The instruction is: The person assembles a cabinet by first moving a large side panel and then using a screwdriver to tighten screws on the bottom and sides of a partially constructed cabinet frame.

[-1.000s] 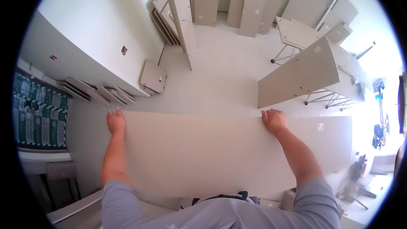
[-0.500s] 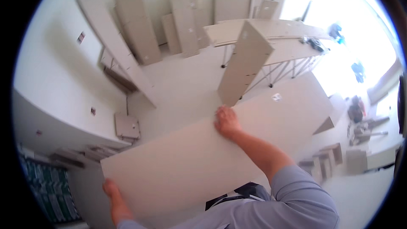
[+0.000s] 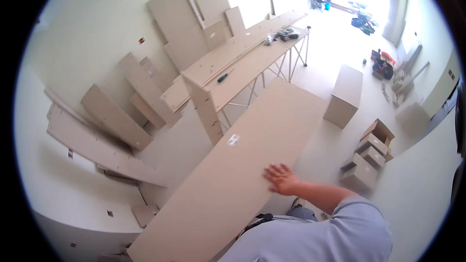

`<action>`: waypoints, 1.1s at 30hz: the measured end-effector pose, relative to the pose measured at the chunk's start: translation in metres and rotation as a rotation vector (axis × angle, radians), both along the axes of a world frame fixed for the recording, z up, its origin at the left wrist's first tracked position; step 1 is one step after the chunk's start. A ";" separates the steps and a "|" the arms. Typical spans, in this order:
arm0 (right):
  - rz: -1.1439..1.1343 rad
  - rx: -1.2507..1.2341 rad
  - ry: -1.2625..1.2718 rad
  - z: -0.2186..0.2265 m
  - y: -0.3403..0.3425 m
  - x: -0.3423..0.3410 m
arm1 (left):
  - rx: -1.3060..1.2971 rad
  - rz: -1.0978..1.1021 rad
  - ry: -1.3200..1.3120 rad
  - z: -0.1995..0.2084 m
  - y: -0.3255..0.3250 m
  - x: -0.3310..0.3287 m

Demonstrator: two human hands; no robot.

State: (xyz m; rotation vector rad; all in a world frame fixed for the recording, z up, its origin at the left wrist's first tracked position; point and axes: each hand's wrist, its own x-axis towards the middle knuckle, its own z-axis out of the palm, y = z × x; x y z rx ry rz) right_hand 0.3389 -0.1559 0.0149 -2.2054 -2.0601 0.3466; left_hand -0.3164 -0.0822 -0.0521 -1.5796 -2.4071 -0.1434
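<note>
While the R hand (image 3: 283, 179) was held w/ fingers spread wide on or just over the big board (image 3: 233, 179) (contact couldn't be told), the latter was seen slanting from lower L to ctr of frame. L hand's grip couldn't be told, out of view. Screwdriver (image 3: 223, 77) was seen on table (image 3: 257, 63), upper ctr.

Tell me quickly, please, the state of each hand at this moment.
Left hand: out of view, so its state cannot be told.
Right hand: open, spread over the face of the long beige panel, not closed around anything.
</note>
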 end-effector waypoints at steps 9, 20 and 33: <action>0.413 0.073 0.440 -0.021 -0.007 0.086 | -0.500 -0.679 -0.177 0.055 0.065 0.431; -0.982 -0.268 0.516 -0.070 -0.242 0.249 | -0.415 -0.863 -0.120 0.050 0.076 0.537; -1.092 -0.321 0.991 -0.123 -0.266 0.384 | -0.248 -0.539 -0.005 0.000 0.103 0.590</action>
